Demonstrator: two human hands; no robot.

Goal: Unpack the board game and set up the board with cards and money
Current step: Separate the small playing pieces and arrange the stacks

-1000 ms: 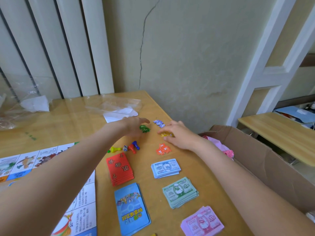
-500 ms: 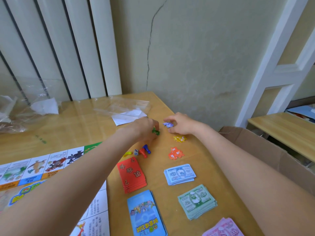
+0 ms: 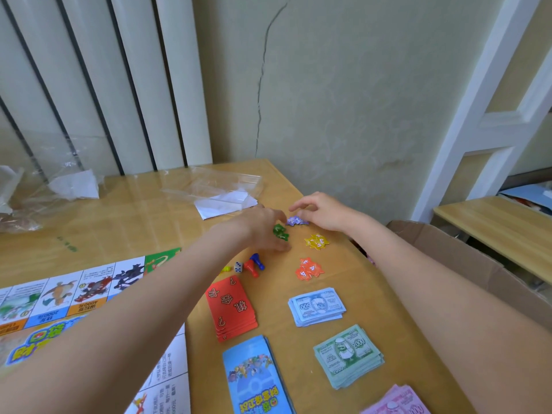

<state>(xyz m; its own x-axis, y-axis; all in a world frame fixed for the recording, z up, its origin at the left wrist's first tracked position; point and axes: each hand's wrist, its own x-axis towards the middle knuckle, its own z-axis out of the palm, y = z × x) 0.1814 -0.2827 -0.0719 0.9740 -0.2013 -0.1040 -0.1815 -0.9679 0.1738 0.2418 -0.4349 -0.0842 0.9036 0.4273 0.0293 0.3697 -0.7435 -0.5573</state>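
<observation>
Green tokens (image 3: 280, 232) pinched in left hand (image 3: 263, 225); right hand (image 3: 321, 211) relaxed over purple tokens (image 3: 296, 221).

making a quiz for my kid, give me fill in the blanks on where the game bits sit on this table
1. The left hand touches the small pile of ____ tokens, while the right hand reaches the purple tokens.
2. Between the yellow tokens and the blue banknotes lies a pile of ____ tokens.
3. The red cards lie directly beyond the ____ cards.
4. The white dice sits beside a red pawn and a ____ pawn.

Missing words: green; orange; blue; blue
</observation>
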